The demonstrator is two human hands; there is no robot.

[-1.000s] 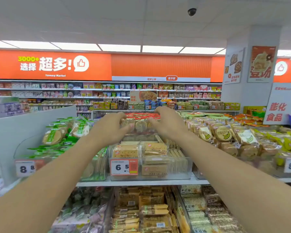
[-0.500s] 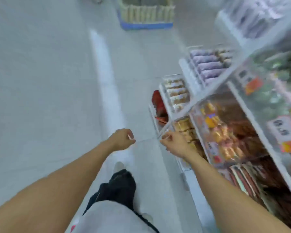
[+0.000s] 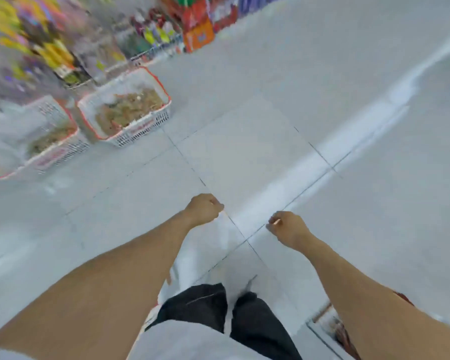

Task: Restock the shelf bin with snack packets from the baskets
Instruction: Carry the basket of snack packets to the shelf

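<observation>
Two white baskets with red rims stand on the floor at the upper left. The nearer basket [image 3: 143, 127] holds a heap of brownish snack packets [image 3: 127, 110]. The farther-left basket [image 3: 55, 153] is blurred, with packets [image 3: 50, 139] inside. My left hand [image 3: 203, 209] and my right hand [image 3: 287, 228] hang over the bare floor tiles, well apart from the baskets. Both have loosely curled fingers and hold nothing. The shelf bin is out of view.
Blurred shelves of colourful goods [image 3: 50, 48] line the upper left behind the baskets. An orange display box [image 3: 199, 35] stands at the top. A shelf's lower corner [image 3: 330, 326] shows at the bottom right. Grey tiled floor [image 3: 270, 126] spreads between; my dark trousers [image 3: 205, 305] are below.
My hands left the packets in the top shelf bin and came down empty. My view swung away from the shelf, down to the floor and round to the baskets.
</observation>
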